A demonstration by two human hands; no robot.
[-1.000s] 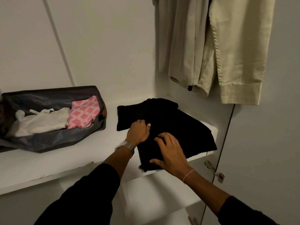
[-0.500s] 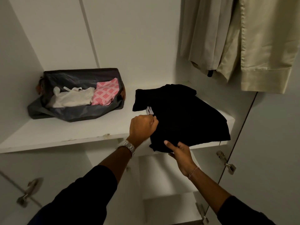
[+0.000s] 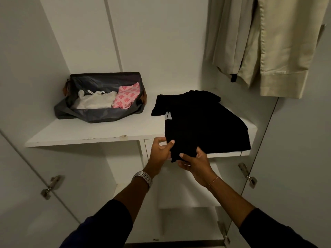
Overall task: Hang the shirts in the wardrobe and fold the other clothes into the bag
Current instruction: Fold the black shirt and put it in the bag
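Black garment [image 3: 202,122] lying on wardrobe shelf [image 3: 100,133], near corner overhanging front edge. Left hand [image 3: 160,152] and right hand [image 3: 194,161] both pinching that corner. Open bag [image 3: 100,114] well left, holding white and pink clothes.

Both hands now on the near corner

A second ago the left hand [image 3: 160,152] and right hand [image 3: 194,162] were pressing flat on the black top [image 3: 202,122]; now they've slid back and pinch its front corner, which overhangs the shelf [image 3: 100,135] edge.
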